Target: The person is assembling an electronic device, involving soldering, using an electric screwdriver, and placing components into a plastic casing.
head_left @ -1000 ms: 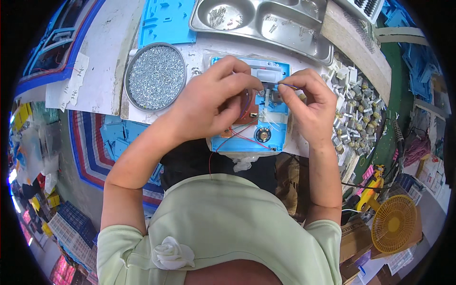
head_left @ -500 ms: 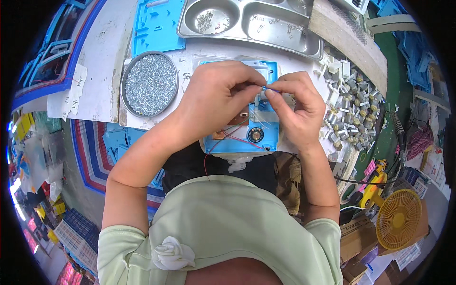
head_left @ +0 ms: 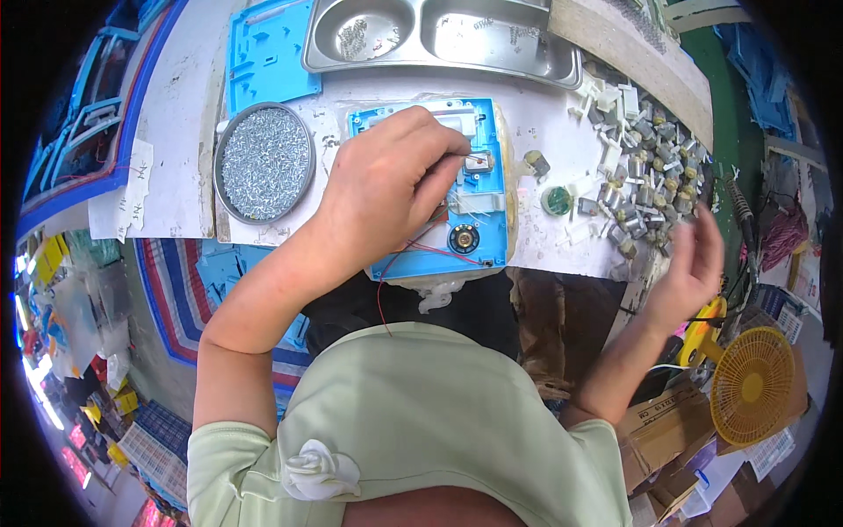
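A light blue plastic housing (head_left: 498, 132) lies on the table in front of me. It holds a small motor (head_left: 479, 162), a round speaker (head_left: 464, 238) and several thin wires. Over its left half is my left hand (head_left: 386, 180), thumb and forefinger pinched on a thin wire (head_left: 465, 156) beside the motor. The palm hides part of the housing. Out at the table's right edge, my right hand (head_left: 689, 272) has its fingers stretched upward, near a pile of small motors (head_left: 645, 167); no object shows in it.
To the left stands a round tray of screws (head_left: 265, 162), with another blue plastic panel (head_left: 272, 61) behind it. A compartmented metal tray (head_left: 421, 61) is at the back. A green round piece (head_left: 557, 200) lies right of the housing. A yellow fan (head_left: 751, 386) stands low at right.
My right hand has left the housing and swung far right to the table's edge. My left hand stays at the housing. The motor in the housing now shows.
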A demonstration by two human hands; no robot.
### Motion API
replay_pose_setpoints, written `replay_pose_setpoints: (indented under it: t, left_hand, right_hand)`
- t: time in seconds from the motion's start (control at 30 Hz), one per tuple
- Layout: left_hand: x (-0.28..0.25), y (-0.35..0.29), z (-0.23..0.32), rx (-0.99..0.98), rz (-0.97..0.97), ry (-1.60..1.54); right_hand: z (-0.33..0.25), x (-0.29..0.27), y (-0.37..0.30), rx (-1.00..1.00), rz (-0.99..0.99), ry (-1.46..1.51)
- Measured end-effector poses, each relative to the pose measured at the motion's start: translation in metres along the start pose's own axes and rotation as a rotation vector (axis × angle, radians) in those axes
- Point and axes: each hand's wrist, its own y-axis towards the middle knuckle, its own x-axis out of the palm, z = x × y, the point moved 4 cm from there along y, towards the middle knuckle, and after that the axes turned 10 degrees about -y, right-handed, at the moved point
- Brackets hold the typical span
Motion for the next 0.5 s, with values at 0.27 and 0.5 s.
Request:
replay_pose_setpoints:
  t: [0.27, 0.5]
  left_hand:
    - [0.014, 0.002, 0.001, 0.094, 0.052, 0.251]
    - [0.025, 0.004, -0.009, 0.062, 0.058, 0.294]
  right_hand:
    - [0.123, -0.099, 0.055, 0.398, 0.423, 0.460]
    - [0.103, -0.127, 0.072, 0.329, 0.539, -0.169]
